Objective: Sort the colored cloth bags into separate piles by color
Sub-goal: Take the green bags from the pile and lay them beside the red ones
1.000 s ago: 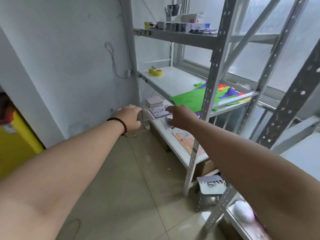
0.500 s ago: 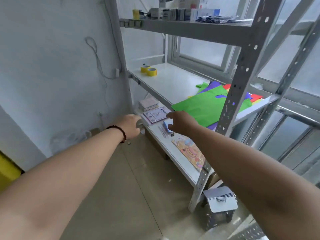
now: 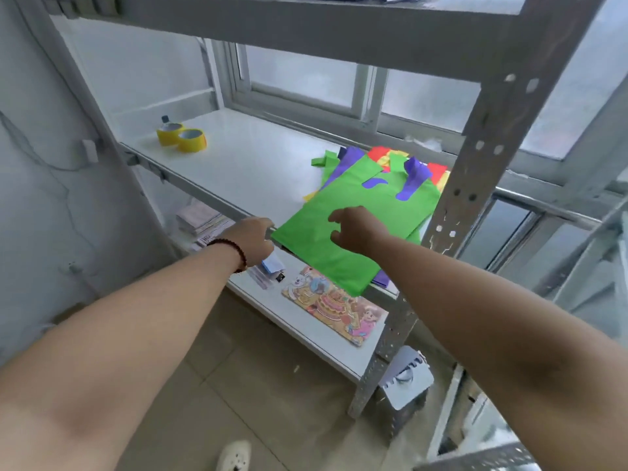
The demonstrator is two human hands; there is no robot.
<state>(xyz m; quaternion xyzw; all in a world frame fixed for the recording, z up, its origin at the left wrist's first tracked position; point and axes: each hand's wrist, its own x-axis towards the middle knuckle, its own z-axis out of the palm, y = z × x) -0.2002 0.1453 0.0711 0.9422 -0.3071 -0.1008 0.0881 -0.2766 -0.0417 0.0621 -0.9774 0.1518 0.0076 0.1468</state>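
A stack of flat cloth bags lies on the white middle shelf, at its right end. A large green bag is on top and hangs over the front edge. Purple bags, a red bag and a yellow bag peek out underneath. My right hand hovers just above the green bag's near part, fingers curled and apart, holding nothing. My left hand, with a dark bead bracelet, is at the shelf's front edge beside the green bag's left corner; its fingers are hidden.
Two yellow tape rolls stand at the shelf's far left. A grey perforated post rises right of the bags. The lower shelf holds a cartoon picture board, paper stacks and small items. A folding stool sits on the floor.
The view has come closer and turned toward the shelf. Both hands have risen from the lower shelf to the middle shelf's front edge, the right one now over the green bag.
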